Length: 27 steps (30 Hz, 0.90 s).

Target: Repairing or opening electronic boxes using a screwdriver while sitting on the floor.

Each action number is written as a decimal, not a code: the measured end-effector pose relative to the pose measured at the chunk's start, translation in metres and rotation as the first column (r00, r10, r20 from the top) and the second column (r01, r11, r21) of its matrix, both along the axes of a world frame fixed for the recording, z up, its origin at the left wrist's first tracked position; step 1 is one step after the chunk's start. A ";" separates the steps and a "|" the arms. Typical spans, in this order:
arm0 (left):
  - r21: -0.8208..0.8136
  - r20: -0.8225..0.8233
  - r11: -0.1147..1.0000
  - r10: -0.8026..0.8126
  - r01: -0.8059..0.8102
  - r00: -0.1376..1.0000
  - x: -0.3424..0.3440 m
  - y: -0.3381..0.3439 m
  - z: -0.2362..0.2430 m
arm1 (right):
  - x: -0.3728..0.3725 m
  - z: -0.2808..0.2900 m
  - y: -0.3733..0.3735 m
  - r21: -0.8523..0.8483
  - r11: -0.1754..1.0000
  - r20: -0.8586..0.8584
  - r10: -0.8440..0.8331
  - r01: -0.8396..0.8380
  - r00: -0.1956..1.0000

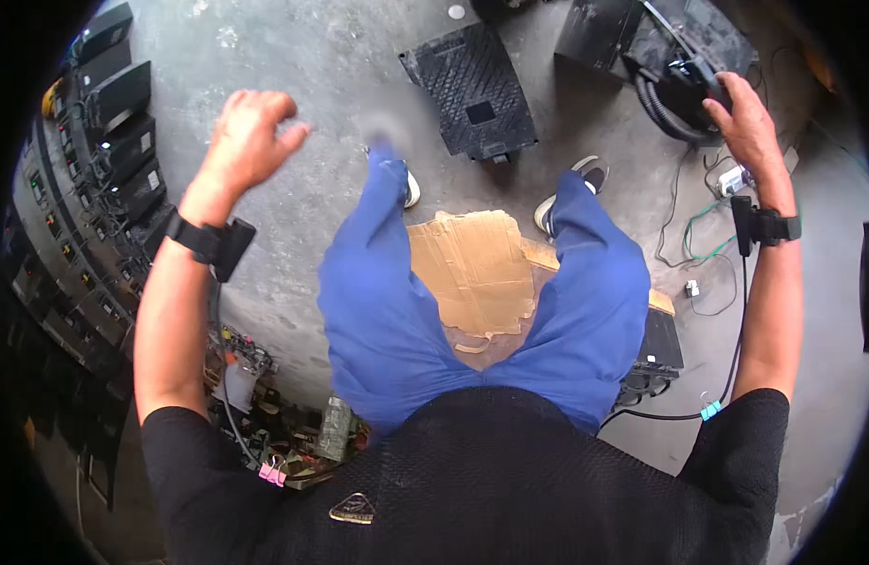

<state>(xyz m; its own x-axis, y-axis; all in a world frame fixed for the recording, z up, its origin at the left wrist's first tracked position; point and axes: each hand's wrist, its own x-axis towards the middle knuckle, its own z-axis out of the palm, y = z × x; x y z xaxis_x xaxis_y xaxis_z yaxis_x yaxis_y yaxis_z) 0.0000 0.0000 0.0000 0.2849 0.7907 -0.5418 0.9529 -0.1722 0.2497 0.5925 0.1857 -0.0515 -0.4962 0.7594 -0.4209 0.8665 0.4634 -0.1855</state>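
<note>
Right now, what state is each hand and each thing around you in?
Left hand: raised, fingers loosely curled, holding nothing.
Right hand: resting on the black machine, grip not clear.
Hose: coiled beside the machine.
Cardboard: flat on the floor, torn edges.
Black panel: lying flat.

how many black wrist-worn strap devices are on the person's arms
2: one black strap device on the left wrist, below the raised empty left hand; one on the right wrist, below the right hand resting on black equipment.

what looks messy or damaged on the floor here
The cardboard sheet between the person's legs is torn and ragged at its edges. Loose wires sprawl tangled across the concrete below the right hand, which rests on a black device.
</note>
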 end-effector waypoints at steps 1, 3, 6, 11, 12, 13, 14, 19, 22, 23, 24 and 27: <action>-0.018 -0.032 0.999 0.028 -0.029 0.999 -0.003 0.006 0.003 | 0.000 0.001 0.003 0.015 0.999 -0.027 0.029 -0.029 0.999; 0.055 -0.039 0.997 0.049 -0.047 0.998 -0.011 0.014 -0.029 | -0.006 -0.027 0.005 0.103 0.995 -0.059 0.001 0.005 0.998; 0.054 -0.049 0.993 0.110 -0.108 0.993 -0.009 0.017 -0.075 | -0.005 -0.014 0.008 0.067 0.994 -0.071 -0.077 0.081 0.994; 0.083 0.004 0.983 0.165 -0.165 0.986 -0.003 0.052 -0.136 | 0.015 0.013 0.026 0.178 0.977 -0.242 -0.075 0.120 0.967; 0.130 -0.039 0.987 0.098 -0.092 0.994 -0.003 0.060 -0.142 | 0.003 0.019 0.024 0.184 0.973 -0.318 -0.078 0.142 0.945; 0.117 -0.109 0.987 0.126 -0.113 0.986 -0.006 0.060 -0.135 | -0.020 0.014 0.017 0.130 0.951 -0.386 -0.213 0.281 0.898; 0.152 -0.070 0.983 0.117 -0.105 0.991 0.002 0.068 -0.135 | -0.033 0.032 0.014 0.055 0.918 -0.505 -0.314 0.393 0.804; 0.149 0.141 0.984 0.075 -0.096 0.987 0.052 0.087 -0.107 | -0.038 0.092 -0.020 -0.159 0.802 -0.787 -0.456 0.576 0.417; 0.128 0.341 0.982 0.091 -0.142 0.936 0.059 0.078 -0.081 | -0.044 0.118 -0.053 -0.224 0.798 -0.833 -0.455 0.560 0.315; 0.143 0.445 0.968 0.121 -0.204 0.888 0.061 0.069 -0.077 | -0.049 0.119 -0.070 -0.224 0.792 -0.835 -0.456 0.567 0.307; 0.149 0.388 0.973 0.105 -0.174 0.916 0.067 0.054 -0.070 | -0.051 0.120 -0.085 -0.226 0.771 -0.816 -0.484 0.596 0.317; 0.318 0.514 0.926 0.010 -0.202 0.857 0.067 0.039 -0.059 | -0.047 0.130 -0.125 -0.191 0.765 -0.817 -0.471 0.615 0.332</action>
<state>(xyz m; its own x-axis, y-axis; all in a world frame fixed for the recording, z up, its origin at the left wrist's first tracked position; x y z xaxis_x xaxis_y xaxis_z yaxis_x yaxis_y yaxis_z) 0.0665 0.0389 -0.0587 0.3412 0.9394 -0.0338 0.7336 -0.2437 0.6344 0.5451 0.0606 0.0787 0.0010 0.9995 0.0315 0.4404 0.0278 -0.8974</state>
